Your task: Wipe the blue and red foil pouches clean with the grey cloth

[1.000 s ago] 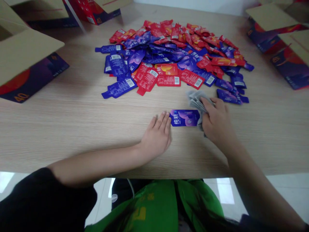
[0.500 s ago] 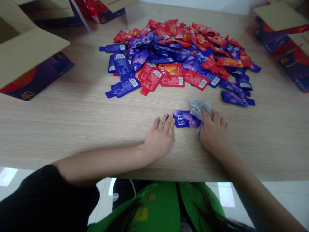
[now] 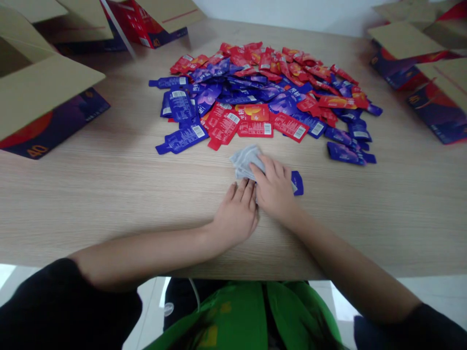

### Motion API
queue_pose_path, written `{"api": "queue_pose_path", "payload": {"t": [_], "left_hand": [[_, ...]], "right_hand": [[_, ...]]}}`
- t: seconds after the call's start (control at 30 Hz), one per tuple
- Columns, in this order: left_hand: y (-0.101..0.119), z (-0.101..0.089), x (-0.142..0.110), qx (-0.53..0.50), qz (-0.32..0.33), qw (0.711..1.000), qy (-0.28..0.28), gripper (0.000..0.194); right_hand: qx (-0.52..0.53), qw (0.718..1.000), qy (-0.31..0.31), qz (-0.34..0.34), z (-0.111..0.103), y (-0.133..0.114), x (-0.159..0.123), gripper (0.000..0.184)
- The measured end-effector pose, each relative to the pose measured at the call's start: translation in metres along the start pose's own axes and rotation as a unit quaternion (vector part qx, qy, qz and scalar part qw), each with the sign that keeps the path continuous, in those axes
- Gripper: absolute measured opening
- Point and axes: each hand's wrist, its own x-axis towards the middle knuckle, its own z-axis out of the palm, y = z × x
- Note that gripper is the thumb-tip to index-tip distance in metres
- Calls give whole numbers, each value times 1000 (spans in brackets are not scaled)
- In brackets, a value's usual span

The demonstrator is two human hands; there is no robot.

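Observation:
A blue drink pouch (image 3: 298, 183) lies flat on the table in front of me, mostly covered by my hands; only its right end shows. My left hand (image 3: 235, 214) rests with fingers stretched flat at the pouch's left end. Across the pouch, my right hand (image 3: 276, 190) presses a crumpled grey cloth (image 3: 245, 163), its fingers closed on it. The cloth reaches just above the left fingertips, and the two hands are touching or nearly so. Beyond them spreads a heap of red pouches (image 3: 256, 129) and blue pouches (image 3: 184, 139).
Open cardboard boxes stand on both sides: a large box (image 3: 54, 126) at left, a red box (image 3: 146, 24) behind it, and dark blue boxes (image 3: 397, 68) at right. The table's front edge (image 3: 233, 278) runs close to my body.
My right hand has slid the cloth leftward along the pouch, from its right end to beside my left fingers. The pouch's right end is now uncovered. My left hand stays at the left end.

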Motion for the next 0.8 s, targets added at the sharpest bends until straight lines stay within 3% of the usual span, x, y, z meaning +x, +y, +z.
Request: {"api": "queue_pose_path", "payload": {"t": [0.07, 0.17, 0.37, 0.5, 0.57, 0.67, 0.8], "left_hand": [[0, -1, 0, 4, 0, 1000, -3, 59], [1, -3, 1, 12, -4, 1000, -17, 61], [1, -6, 3, 1, -1, 999, -34, 68], [1, -5, 3, -1, -4, 1000, -31, 68], [1, -4, 2, 0, -2, 1000, -27, 68], [0, -3, 2, 0, 4, 1000, -19, 64], [-1, -4, 2, 1, -3, 1000, -12, 62]], "right_hand": [[-18, 999, -22, -15, 4, 1, -2, 47], [-53, 998, -15, 40, 1, 19, -15, 51], [-87, 982, -11, 165, -9, 87, -51, 52], [-46, 987, -9, 154, -20, 114, -47, 50], [-10, 991, 10, 135, -27, 103, -34, 49], [20, 995, 42, 85, -30, 62, -12, 52], [4, 1000, -9, 23, -14, 9, 3, 51]]}}
